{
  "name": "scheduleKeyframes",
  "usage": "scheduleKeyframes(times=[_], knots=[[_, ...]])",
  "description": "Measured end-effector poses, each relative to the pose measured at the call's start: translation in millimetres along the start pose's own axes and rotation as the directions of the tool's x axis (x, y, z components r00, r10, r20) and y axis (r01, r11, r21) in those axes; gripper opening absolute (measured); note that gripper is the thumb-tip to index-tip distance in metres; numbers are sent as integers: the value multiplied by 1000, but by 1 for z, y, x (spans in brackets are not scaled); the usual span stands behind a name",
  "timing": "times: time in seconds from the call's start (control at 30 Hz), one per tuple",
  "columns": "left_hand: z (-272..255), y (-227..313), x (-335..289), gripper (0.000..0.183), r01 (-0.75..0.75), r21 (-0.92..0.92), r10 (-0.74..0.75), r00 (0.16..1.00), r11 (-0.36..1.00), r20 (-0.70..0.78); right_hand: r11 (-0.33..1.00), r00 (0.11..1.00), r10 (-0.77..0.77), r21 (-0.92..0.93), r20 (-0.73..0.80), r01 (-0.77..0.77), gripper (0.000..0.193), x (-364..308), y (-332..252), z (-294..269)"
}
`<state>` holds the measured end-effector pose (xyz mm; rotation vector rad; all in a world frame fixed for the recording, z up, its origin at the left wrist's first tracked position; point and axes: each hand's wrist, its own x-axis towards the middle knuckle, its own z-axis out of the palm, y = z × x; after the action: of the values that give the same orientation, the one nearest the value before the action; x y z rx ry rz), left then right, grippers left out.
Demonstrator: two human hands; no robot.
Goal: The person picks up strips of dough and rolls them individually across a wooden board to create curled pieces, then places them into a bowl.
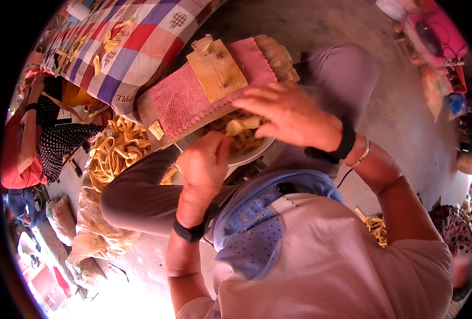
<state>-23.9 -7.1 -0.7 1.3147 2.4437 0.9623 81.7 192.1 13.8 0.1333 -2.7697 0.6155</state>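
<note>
My left hand [206,162] is closed in a pinch over the near left rim of a pale basin [252,155]. What its fingers hold, if anything, is hidden. My right hand [297,114] reaches across the basin with its fingers stretched out, slightly blurred, and nothing shows in it. Pale yellow strips [241,127] lie in the basin between both hands. Just beyond stands a wooden board [152,114] covered with a pink towel [177,98]. On the towel rests a small wooden block [217,72] with an upright piece at its far end.
A large heap of yellow strips [120,149] lies left of my knee. Beyond it, a checked cloth [135,48] carries scattered strips. Another person's arm [31,122] shows at far left. More strips [374,226] lie at my right, and bags [435,34] stand along the far right.
</note>
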Motion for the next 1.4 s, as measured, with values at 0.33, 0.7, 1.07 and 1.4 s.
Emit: scheduleKeyframes(times=[0.33, 0.7, 1.07, 1.4], knots=[[-23, 7, 6, 14, 164, -541, 46, 935, 825, 353, 764, 753, -38, 505, 657, -402, 15, 16, -6, -39], [-5, -49, 94, 7, 272, -676, -279, 955, 684, 102, 689, 915, 391, 629, 97, -361, 15, 59, 58, 23], [36, -81, 119, 12, 83, -98, -98, 983, 992, -156, 924, 946, 323, 212, 12, -318, 22, 71, 82, 56], [-1, -53, 68, 13, 231, -952, -252, 951, 201, 178, 531, 867, 280, 687, 411, -497, 18, 39, 22, 1]])
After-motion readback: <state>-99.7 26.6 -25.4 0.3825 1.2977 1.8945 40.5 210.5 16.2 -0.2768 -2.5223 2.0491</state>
